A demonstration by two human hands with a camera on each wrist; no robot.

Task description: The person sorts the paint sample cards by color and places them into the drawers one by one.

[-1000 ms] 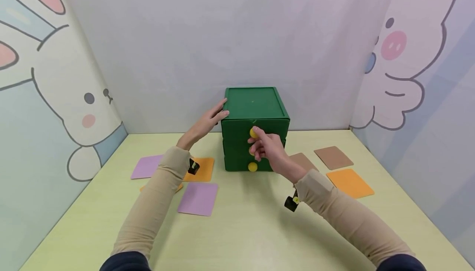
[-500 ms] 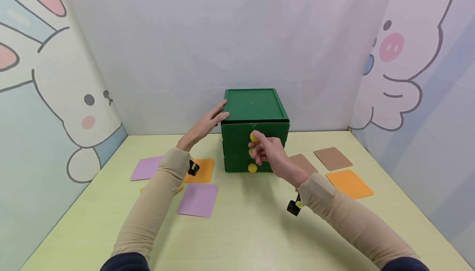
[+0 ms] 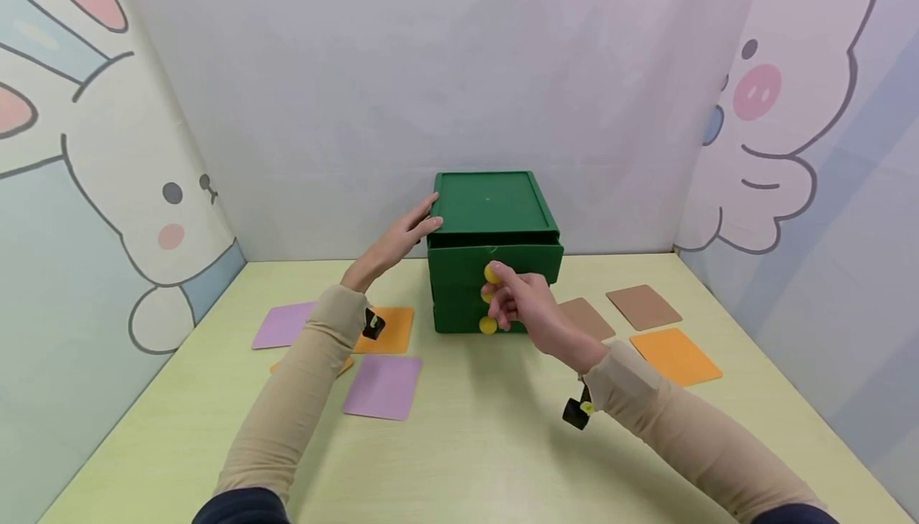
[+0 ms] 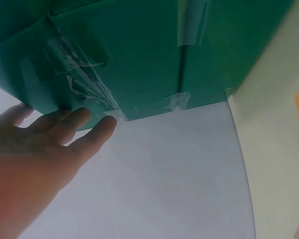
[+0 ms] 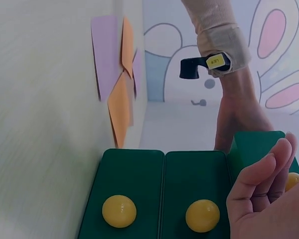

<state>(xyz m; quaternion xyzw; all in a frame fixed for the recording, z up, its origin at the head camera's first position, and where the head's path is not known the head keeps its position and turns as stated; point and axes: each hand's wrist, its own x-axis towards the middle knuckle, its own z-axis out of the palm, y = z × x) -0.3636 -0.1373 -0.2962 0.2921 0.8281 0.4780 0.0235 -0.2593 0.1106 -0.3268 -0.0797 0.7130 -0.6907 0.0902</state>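
A green three-drawer cabinet [image 3: 494,203] stands on the worktop [image 3: 488,444], its top drawer [image 3: 456,267] slightly out. The right hand [image 3: 531,307] pinches that drawer's round yellow knob [image 3: 491,272]; the left hand [image 3: 393,245], fingers extended, touches the cabinet's left side. Purple [image 3: 383,387] and orange cards [image 3: 390,331] lie nearby.

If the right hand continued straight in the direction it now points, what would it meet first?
The right hand would probably meet the front of the slightly open top drawer first, just behind the yellow knob that it pinches; the exact gap is hard to judge.
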